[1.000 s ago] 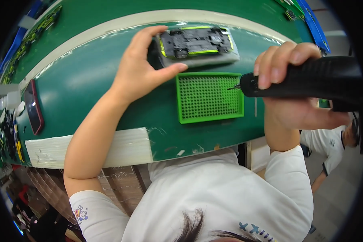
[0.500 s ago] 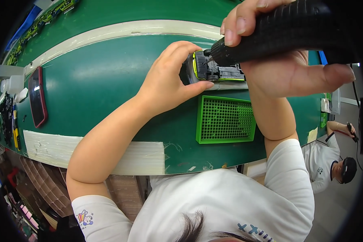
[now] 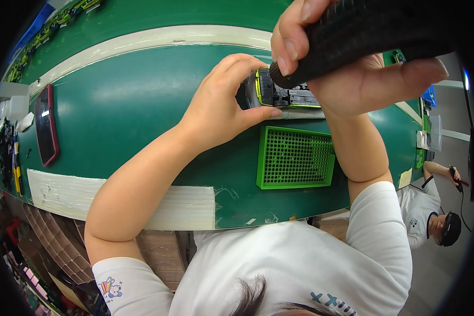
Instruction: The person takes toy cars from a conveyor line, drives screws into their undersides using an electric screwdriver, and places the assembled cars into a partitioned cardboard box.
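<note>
Left hand (image 3: 221, 108) pinches end of black part (image 3: 285, 95) on green bench (image 3: 131, 105), thumb under, fingers curled over. Right hand (image 3: 353, 58) wrapped tight round driver (image 3: 363, 29), tip on part. Fastening under way. Green screw tray (image 3: 296, 158) just beside. Screw count: cannot tell.

White short-sleeved shirt, small colourful print on left sleeve.

Left hand (image 3: 221, 110) pinching, right hand (image 3: 353, 58) fisted.
</note>
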Demonstrator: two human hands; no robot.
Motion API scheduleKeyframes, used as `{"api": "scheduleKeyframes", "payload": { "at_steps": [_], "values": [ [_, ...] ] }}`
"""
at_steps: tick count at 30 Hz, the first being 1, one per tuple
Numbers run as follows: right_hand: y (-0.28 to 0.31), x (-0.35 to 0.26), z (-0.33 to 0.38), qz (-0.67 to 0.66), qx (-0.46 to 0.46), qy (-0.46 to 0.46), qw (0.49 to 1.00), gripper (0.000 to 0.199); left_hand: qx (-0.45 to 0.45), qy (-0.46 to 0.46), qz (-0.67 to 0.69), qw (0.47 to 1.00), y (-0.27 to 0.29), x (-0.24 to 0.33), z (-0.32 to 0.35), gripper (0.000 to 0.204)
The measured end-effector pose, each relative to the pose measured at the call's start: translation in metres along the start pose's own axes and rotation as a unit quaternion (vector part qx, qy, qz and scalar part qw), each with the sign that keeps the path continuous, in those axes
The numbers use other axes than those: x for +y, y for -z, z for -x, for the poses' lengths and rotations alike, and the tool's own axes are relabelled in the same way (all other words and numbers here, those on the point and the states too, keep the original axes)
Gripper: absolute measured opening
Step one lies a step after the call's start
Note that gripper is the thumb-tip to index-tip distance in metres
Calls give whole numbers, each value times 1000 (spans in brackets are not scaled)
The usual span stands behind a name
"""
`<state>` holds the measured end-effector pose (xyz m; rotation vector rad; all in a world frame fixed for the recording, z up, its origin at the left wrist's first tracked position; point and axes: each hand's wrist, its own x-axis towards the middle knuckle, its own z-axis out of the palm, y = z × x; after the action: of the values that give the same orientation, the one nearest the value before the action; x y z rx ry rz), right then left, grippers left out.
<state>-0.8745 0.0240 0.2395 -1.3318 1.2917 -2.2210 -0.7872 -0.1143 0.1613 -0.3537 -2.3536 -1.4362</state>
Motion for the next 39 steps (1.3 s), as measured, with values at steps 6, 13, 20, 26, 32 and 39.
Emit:
{"api": "scheduleKeyframes", "payload": {
  "at_steps": [6, 13, 20, 26, 32, 39],
  "values": [
    [-11, 0, 1, -6, 16, -28, 999, 103, -18, 1, 21, 1000, 3, -4, -2, 59],
    [-9, 2, -8, -5, 25, -100, 995, 107, -11, -24, 18, 999, 10, -3, -9, 58],
    [4, -28, 1, 20, 123, 62, 990, 90, 2, -6, 15, 1000, 0, -10, -5, 64],
    [53, -140, 31, -18, 133, 215, 968, 91, 109, -11, 102, 989, 82, 85, 13, 59],
    [65, -135, 19, -40, 164, 175, 970, 91, 340, -24, 74, 937, 163, 110, 77, 55],
    [61, -123, 9, -54, 156, 141, 976, 92, 90, 167, -431, 882, 186, 73, 136, 70]
  ]
}}
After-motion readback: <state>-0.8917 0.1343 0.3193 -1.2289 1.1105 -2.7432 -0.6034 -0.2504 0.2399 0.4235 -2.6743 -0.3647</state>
